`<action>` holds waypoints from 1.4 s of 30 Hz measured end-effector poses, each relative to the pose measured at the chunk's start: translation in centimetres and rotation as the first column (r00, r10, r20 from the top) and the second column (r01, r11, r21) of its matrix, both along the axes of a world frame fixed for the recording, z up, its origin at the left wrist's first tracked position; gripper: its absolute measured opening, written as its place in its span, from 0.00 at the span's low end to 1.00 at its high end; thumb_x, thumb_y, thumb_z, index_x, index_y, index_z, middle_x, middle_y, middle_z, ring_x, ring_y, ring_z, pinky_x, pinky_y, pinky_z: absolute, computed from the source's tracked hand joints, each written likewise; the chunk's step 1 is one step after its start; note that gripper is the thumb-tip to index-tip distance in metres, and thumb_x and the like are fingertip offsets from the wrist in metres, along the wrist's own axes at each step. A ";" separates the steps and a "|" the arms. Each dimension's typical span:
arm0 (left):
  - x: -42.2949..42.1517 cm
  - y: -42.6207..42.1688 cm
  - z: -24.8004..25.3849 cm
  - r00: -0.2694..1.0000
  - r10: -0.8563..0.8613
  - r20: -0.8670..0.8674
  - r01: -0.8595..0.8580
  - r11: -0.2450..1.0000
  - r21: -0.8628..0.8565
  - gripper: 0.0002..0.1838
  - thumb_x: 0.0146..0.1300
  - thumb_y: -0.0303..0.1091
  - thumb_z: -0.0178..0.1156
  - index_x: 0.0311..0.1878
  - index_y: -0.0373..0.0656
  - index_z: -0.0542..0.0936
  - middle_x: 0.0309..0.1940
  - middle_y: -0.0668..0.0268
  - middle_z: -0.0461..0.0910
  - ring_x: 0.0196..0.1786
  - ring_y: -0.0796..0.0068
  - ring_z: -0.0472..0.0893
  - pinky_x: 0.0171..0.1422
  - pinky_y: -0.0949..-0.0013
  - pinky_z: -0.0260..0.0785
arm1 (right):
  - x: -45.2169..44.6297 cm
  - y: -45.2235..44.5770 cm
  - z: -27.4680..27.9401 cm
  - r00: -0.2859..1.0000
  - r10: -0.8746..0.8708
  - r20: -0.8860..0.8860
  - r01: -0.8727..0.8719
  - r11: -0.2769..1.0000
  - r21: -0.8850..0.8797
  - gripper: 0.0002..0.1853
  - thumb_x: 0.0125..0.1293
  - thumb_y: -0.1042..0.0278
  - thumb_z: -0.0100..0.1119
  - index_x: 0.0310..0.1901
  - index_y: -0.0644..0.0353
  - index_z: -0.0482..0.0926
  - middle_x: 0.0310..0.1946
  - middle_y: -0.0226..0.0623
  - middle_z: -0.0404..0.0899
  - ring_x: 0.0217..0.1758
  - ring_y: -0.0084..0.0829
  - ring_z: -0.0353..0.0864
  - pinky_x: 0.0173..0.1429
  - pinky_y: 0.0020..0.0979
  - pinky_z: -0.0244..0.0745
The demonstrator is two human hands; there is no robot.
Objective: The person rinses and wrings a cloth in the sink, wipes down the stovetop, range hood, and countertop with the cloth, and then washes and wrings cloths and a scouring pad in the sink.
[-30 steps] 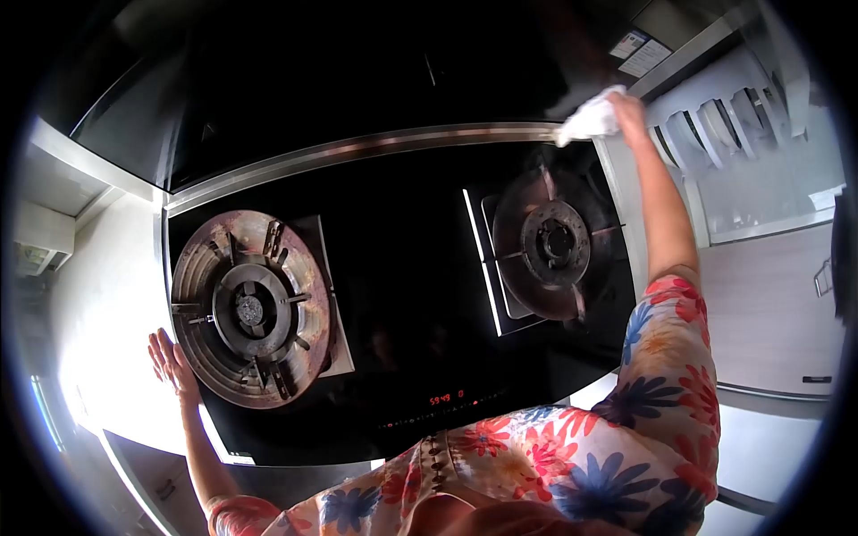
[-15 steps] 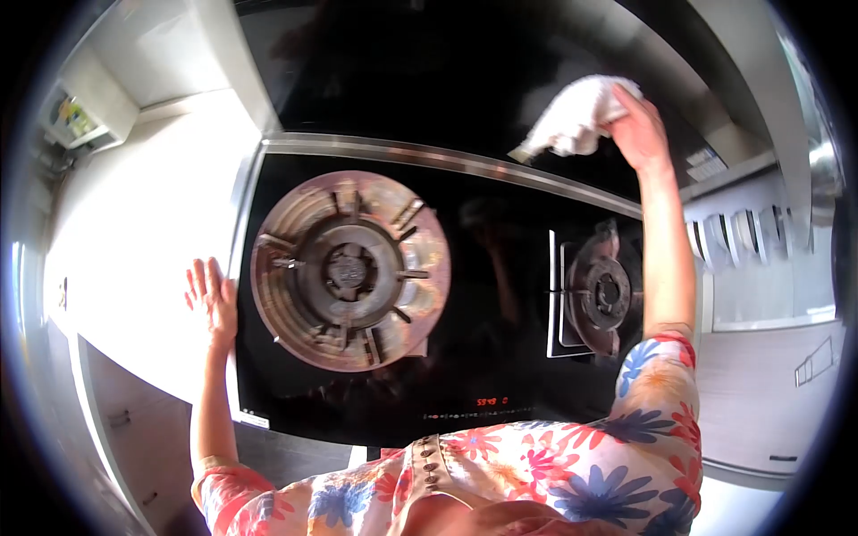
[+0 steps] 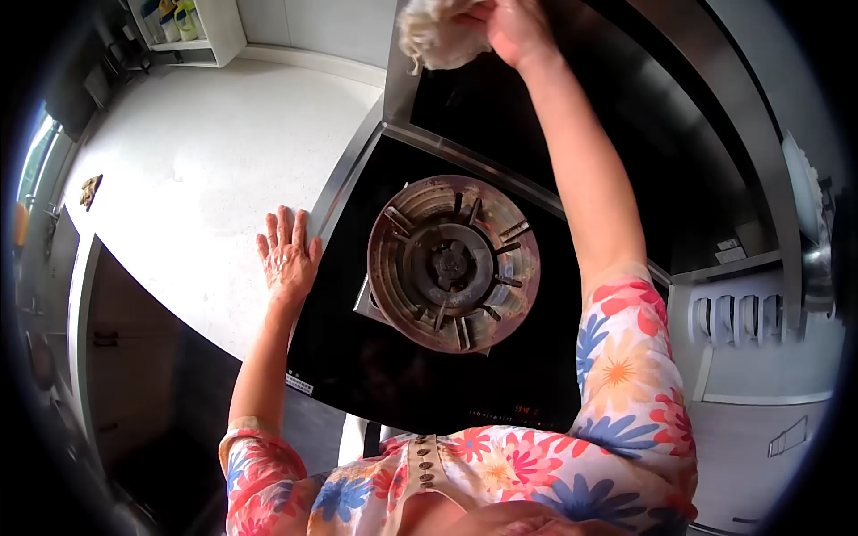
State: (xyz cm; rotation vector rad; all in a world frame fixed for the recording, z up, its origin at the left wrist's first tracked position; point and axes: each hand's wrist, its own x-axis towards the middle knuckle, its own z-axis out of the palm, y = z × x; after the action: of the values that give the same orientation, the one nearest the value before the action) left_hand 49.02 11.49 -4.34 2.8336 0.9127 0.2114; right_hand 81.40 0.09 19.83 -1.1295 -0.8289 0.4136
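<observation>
My right hand [image 3: 517, 31] is closed on a white cloth [image 3: 441, 37] at the top of the view. The cloth lies against the upper left part of the black glossy panel [image 3: 500, 98] behind the stove, by its metal edge. My left hand [image 3: 290, 255] rests flat with fingers spread on the white countertop [image 3: 197, 170], just left of the stove. Between my arms lies the black glass stove top [image 3: 357, 357] with a round, stained metal burner ring [image 3: 384, 259] and its pan supports. My right arm hides the stove's right side.
A small brown object [image 3: 90, 191] lies on the counter's left edge. Bottles stand on a white shelf [image 3: 201, 45] at the upper left. A rack with several slots [image 3: 737, 319] is on the right, above pale cabinets [image 3: 760, 456]. Red digits [image 3: 525, 409] glow at the stove's front.
My right hand has carried the cloth leftward along the back panel to its upper left part. The camera view has turned left, showing more counter. My left hand stays on the counter.
</observation>
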 end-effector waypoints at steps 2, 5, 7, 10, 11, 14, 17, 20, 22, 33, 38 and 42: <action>0.0 0.2 -0.4 1.000 0.002 0.007 -0.003 1.000 0.022 0.28 0.62 0.47 0.46 0.65 0.49 0.61 0.68 0.56 0.50 0.71 0.55 0.45 0.71 0.48 0.36 | 0.8 1.7 -3.1 0.904 -0.225 0.364 0.298 0.942 -0.156 0.16 0.64 0.59 0.50 0.37 0.66 0.77 0.30 0.34 0.80 0.34 0.27 0.78 0.39 0.28 0.72; 0.0 0.3 0.1 1.000 -0.011 -0.002 0.011 1.000 0.008 0.28 0.62 0.46 0.47 0.64 0.49 0.62 0.68 0.56 0.50 0.71 0.55 0.46 0.71 0.47 0.37 | 1.1 1.9 -9.8 0.931 -0.216 0.294 0.313 0.887 -0.340 0.15 0.62 0.60 0.56 0.38 0.65 0.80 0.30 0.31 0.80 0.31 0.19 0.74 0.36 0.25 0.71; -0.1 0.3 0.0 0.998 -0.018 0.055 0.018 1.000 -0.005 0.27 0.61 0.45 0.49 0.63 0.49 0.63 0.67 0.55 0.52 0.71 0.53 0.48 0.70 0.47 0.38 | 0.9 0.9 -15.7 0.921 -0.193 0.340 0.344 0.814 -0.469 0.13 0.63 0.62 0.55 0.40 0.65 0.79 0.33 0.31 0.79 0.35 0.20 0.74 0.41 0.25 0.70; -0.3 0.3 0.4 0.996 -0.020 0.085 0.020 1.000 -0.007 0.27 0.59 0.44 0.50 0.62 0.48 0.63 0.67 0.53 0.53 0.70 0.51 0.49 0.70 0.46 0.39 | 1.5 0.9 -17.1 0.962 -0.114 0.248 0.233 0.814 -0.531 0.12 0.62 0.65 0.55 0.41 0.64 0.79 0.36 0.30 0.79 0.39 0.20 0.74 0.45 0.25 0.70; -0.5 0.1 0.5 0.998 -0.016 0.062 0.017 1.000 -0.019 0.28 0.60 0.45 0.50 0.63 0.48 0.63 0.67 0.54 0.52 0.70 0.52 0.48 0.70 0.47 0.38 | 1.5 0.8 -16.1 0.979 -0.115 0.170 0.192 0.805 -0.561 0.11 0.62 0.65 0.55 0.41 0.64 0.79 0.36 0.29 0.79 0.39 0.20 0.74 0.45 0.25 0.70; -0.3 0.4 0.5 0.999 0.000 0.038 0.001 1.000 -0.031 0.28 0.60 0.45 0.49 0.64 0.49 0.62 0.68 0.56 0.51 0.71 0.54 0.46 0.71 0.48 0.36 | -0.3 2.9 -6.4 0.946 -0.252 0.204 0.303 0.911 -0.281 0.13 0.64 0.63 0.52 0.38 0.65 0.78 0.33 0.36 0.80 0.33 0.26 0.78 0.39 0.30 0.75; -0.3 0.5 -0.1 0.996 -0.022 0.084 0.024 0.999 -0.022 0.28 0.60 0.45 0.50 0.63 0.47 0.63 0.67 0.53 0.52 0.70 0.51 0.48 0.70 0.45 0.38 | 1.4 6.0 -1.3 0.909 -0.290 0.298 0.326 0.943 -0.075 0.16 0.65 0.59 0.48 0.36 0.65 0.77 0.32 0.39 0.81 0.34 0.32 0.80 0.38 0.33 0.72; -0.3 0.6 0.1 0.997 -0.022 0.077 0.024 1.000 -0.021 0.28 0.60 0.45 0.50 0.63 0.48 0.63 0.67 0.53 0.52 0.70 0.52 0.48 0.70 0.46 0.38 | 0.9 5.4 -6.5 0.810 -0.376 0.450 0.520 0.815 -0.256 0.13 0.64 0.64 0.51 0.37 0.66 0.78 0.28 0.37 0.80 0.26 0.27 0.78 0.29 0.30 0.75; -0.3 0.7 0.0 0.996 -0.028 0.081 0.032 0.998 -0.048 0.28 0.60 0.45 0.50 0.63 0.48 0.63 0.67 0.53 0.52 0.71 0.52 0.47 0.70 0.46 0.38 | 0.1 4.3 -12.9 0.722 -0.290 0.628 0.666 0.538 -0.517 0.15 0.60 0.60 0.54 0.38 0.66 0.79 0.33 0.48 0.81 0.36 0.38 0.81 0.41 0.37 0.74; -0.4 0.5 0.4 0.997 -0.006 0.075 0.012 0.997 -0.075 0.28 0.60 0.46 0.49 0.63 0.47 0.62 0.67 0.53 0.50 0.71 0.51 0.46 0.70 0.45 0.37 | 0.3 4.2 -0.4 0.042 -0.287 0.957 0.805 0.577 0.138 0.18 0.59 0.57 0.56 0.23 0.66 0.78 0.19 0.42 0.79 0.21 0.32 0.80 0.27 0.34 0.73; -0.6 0.5 0.6 0.997 -0.013 0.075 0.017 0.998 -0.057 0.28 0.60 0.45 0.49 0.63 0.47 0.63 0.67 0.53 0.51 0.71 0.51 0.47 0.70 0.46 0.37 | 0.8 8.2 3.4 0.272 -0.532 0.802 0.793 0.596 0.126 0.13 0.61 0.62 0.54 0.32 0.66 0.78 0.27 0.49 0.79 0.29 0.37 0.80 0.32 0.35 0.71; -0.4 0.6 0.4 0.995 -0.026 0.100 0.033 0.997 -0.070 0.28 0.60 0.44 0.50 0.63 0.48 0.63 0.67 0.53 0.52 0.71 0.51 0.47 0.70 0.46 0.36 | 0.5 7.1 -4.1 0.541 -0.362 0.759 0.692 0.704 -0.158 0.13 0.58 0.61 0.60 0.25 0.65 0.78 0.19 0.36 0.80 0.20 0.29 0.79 0.25 0.32 0.73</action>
State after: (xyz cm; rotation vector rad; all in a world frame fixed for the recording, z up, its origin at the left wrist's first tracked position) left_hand 48.62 12.11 -3.97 2.7421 0.8406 0.3062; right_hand 81.94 7.22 15.73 -1.9736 -0.9694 -0.4319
